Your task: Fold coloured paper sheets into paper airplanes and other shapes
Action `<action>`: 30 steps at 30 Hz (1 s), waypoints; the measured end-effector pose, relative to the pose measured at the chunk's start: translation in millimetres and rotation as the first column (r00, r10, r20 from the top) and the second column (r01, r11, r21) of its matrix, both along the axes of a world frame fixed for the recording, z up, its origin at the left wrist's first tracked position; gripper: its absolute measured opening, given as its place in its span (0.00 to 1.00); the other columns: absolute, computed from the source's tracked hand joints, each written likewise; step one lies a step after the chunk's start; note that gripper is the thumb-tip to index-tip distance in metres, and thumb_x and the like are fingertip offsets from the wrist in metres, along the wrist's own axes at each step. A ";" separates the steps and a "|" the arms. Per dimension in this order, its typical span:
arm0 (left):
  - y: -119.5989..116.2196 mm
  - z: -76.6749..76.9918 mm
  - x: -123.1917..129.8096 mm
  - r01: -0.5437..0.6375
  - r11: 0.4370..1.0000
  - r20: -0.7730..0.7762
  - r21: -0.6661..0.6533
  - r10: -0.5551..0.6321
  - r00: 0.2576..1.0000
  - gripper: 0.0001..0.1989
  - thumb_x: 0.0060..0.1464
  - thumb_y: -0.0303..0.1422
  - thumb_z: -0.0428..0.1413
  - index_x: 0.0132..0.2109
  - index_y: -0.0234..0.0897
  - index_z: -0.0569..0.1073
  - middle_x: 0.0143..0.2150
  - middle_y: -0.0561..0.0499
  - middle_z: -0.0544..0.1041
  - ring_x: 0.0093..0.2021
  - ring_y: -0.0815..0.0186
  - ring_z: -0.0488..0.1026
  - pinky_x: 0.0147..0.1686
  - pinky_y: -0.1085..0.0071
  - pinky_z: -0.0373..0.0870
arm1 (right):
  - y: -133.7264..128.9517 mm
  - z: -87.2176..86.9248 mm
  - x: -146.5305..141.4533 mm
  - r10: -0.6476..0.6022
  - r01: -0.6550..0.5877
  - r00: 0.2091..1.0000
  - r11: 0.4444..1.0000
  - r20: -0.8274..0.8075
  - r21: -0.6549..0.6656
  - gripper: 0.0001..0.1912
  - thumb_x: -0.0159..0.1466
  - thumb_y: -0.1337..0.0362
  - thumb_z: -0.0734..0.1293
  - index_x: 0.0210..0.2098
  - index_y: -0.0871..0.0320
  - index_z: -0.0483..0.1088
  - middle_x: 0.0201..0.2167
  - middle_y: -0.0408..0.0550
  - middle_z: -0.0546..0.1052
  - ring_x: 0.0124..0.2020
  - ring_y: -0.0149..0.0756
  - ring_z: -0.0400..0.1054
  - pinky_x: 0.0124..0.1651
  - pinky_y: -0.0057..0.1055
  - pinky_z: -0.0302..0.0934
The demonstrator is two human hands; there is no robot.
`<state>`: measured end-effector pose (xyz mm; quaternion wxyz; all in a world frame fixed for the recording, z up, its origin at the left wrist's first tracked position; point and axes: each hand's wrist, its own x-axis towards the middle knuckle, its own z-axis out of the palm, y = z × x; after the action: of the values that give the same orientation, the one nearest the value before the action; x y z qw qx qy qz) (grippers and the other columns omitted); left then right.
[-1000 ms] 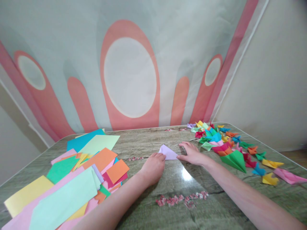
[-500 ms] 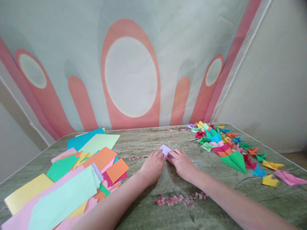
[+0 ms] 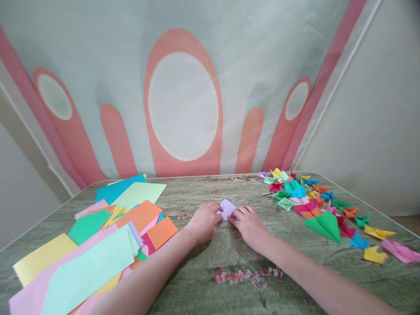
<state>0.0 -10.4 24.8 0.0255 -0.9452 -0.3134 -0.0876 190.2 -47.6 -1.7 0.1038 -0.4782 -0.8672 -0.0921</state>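
Observation:
A small lilac piece of folded paper [image 3: 227, 209] lies in the middle of the table between my two hands, its pointed top facing away from me. At its left edge, my left hand [image 3: 204, 222] has its fingers bent, holding the paper at that side. My right hand [image 3: 251, 225] grips the lower right edge with thumb and fingers close together. The fingertips hide part of both edges.
To the left lie overlapping coloured sheets, among them a mint sheet [image 3: 90, 267] and an orange sheet [image 3: 164, 232]. Several small folded paper figures spread along the right, with a green paper plane [image 3: 324, 225] among them. A printed backdrop [image 3: 183, 105] stands behind the table [image 3: 197, 288].
My left hand has shifted a little left, so more of the lilac paper shows. My right hand stays at the right edge. The view has tilted slightly.

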 end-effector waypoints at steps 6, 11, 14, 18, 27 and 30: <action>12.5 -5.3 -10.3 -0.034 0.999 0.095 -0.024 0.036 0.995 0.17 0.50 0.23 0.49 0.47 0.39 0.71 0.46 0.48 0.71 0.48 0.62 0.66 0.49 0.65 0.62 | -3.6 -2.7 -1.1 0.064 -0.068 0.997 0.995 0.051 0.077 0.11 0.64 0.69 0.59 0.45 0.61 0.69 0.38 0.51 0.72 0.44 0.41 0.61 0.49 0.38 0.51; 6.4 -6.7 -5.2 -0.001 0.999 -0.017 0.034 0.002 1.000 0.14 0.54 0.24 0.48 0.46 0.38 0.71 0.45 0.47 0.71 0.49 0.62 0.64 0.48 0.64 0.61 | -10.2 2.3 -5.6 0.039 -0.047 0.996 0.994 0.074 0.096 0.12 0.64 0.70 0.58 0.47 0.62 0.67 0.37 0.53 0.72 0.43 0.42 0.62 0.49 0.39 0.52; 1.7 -5.6 -0.6 -0.007 0.995 -0.076 0.101 0.014 0.997 0.12 0.55 0.25 0.47 0.45 0.35 0.71 0.45 0.44 0.71 0.51 0.60 0.63 0.49 0.64 0.60 | -11.5 1.4 -7.5 0.030 -0.037 0.996 0.995 0.081 0.089 0.13 0.64 0.70 0.58 0.47 0.62 0.67 0.37 0.53 0.72 0.43 0.42 0.61 0.50 0.40 0.51; -3.4 -6.9 6.2 0.013 0.987 -0.153 0.159 0.012 0.988 0.11 0.55 0.26 0.48 0.43 0.30 0.72 0.44 0.41 0.71 0.52 0.58 0.61 0.50 0.62 0.59 | -7.5 -3.9 -7.9 0.004 -0.008 0.999 0.997 0.051 0.076 0.12 0.65 0.71 0.57 0.44 0.60 0.69 0.37 0.53 0.72 0.45 0.42 0.60 0.50 0.41 0.51; -15.9 -1.6 13.3 0.117 0.990 -0.162 0.081 -0.103 0.981 0.08 0.53 0.26 0.50 0.38 0.30 0.73 0.39 0.43 0.72 0.47 0.59 0.65 0.48 0.64 0.62 | 3.5 -2.0 -1.2 -0.038 0.038 0.999 0.999 0.000 -0.017 0.10 0.65 0.70 0.57 0.39 0.60 0.70 0.40 0.51 0.72 0.46 0.39 0.60 0.47 0.37 0.52; -15.3 0.5 11.5 0.141 0.988 -0.129 0.060 -0.132 0.983 0.08 0.53 0.28 0.50 0.38 0.32 0.73 0.37 0.45 0.73 0.43 0.60 0.68 0.46 0.64 0.63 | 2.1 4.3 4.6 0.015 -0.016 1.000 0.998 -0.015 -0.063 0.11 0.65 0.69 0.58 0.42 0.59 0.70 0.41 0.50 0.72 0.47 0.38 0.60 0.48 0.35 0.53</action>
<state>11.5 -25.7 25.4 0.0716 -0.9667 -0.2424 -0.0406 194.8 -45.5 2.7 0.0957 -0.4750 -0.8727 -0.0604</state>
